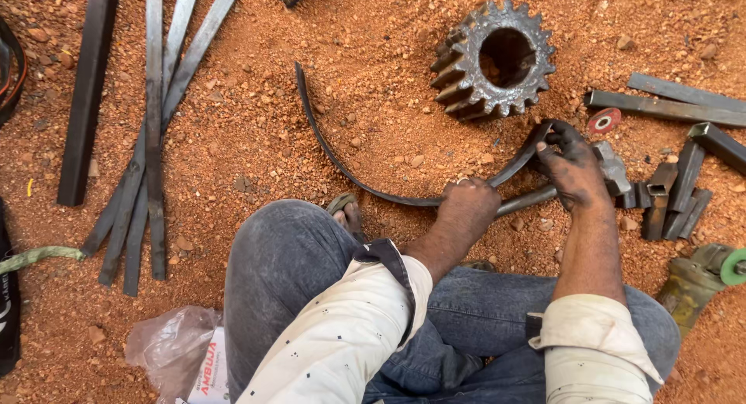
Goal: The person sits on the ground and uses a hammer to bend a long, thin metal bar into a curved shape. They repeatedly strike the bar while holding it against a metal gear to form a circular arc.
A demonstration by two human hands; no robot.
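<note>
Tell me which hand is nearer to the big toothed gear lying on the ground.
Right. The right hand holds the end of the curved metal strip just below the gear. The left hand holds the strip farther down and left, clearly farther from the gear.

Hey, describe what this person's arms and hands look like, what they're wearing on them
Both arms wear cream, off-white sleeves rolled up near the elbow, leaving the forearms bare. The left sleeve is dotted with small dark specks. The left hand has a ring on one finger. The right hand is smeared with black grime. No gloves on either hand, no watch visible.
</note>
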